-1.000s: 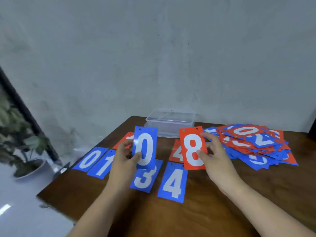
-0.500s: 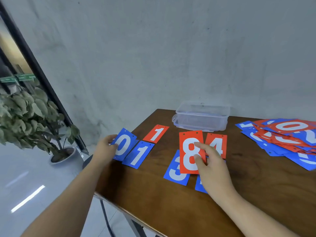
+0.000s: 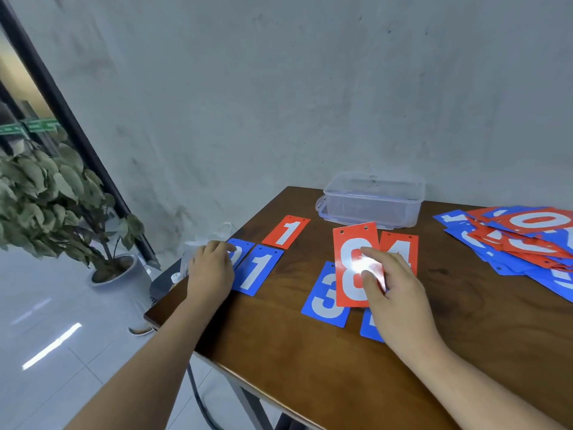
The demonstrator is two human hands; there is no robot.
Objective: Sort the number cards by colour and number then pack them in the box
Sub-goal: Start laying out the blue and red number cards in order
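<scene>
Sorted cards lie on the wooden table (image 3: 310, 352). A blue 0 card (image 3: 241, 252), a blue 1 card (image 3: 257, 271) and a red 1 card (image 3: 286, 232) are at the left end. My left hand (image 3: 210, 270) rests flat on the blue 0 card and hides most of it. My right hand (image 3: 393, 293) pinches a red 8 card (image 3: 348, 265) tilted up above a blue 3 card (image 3: 325, 297) and a red 4 card (image 3: 401, 246). Another blue card (image 3: 369, 330) peeks out under that hand. The clear plastic box (image 3: 372, 201) stands at the back.
A loose pile of mixed red and blue cards (image 3: 524, 240) covers the table's right side. The table's left edge is right beside my left hand. Beyond it are a crumpled clear bag (image 3: 193, 251) and a potted plant (image 3: 46, 197) on the floor. A grey wall backs the table.
My left hand carried the blue 0 card to the table's left end and laid it on the blue 0 there. My right hand kept the red 8 card. The view turned left.
</scene>
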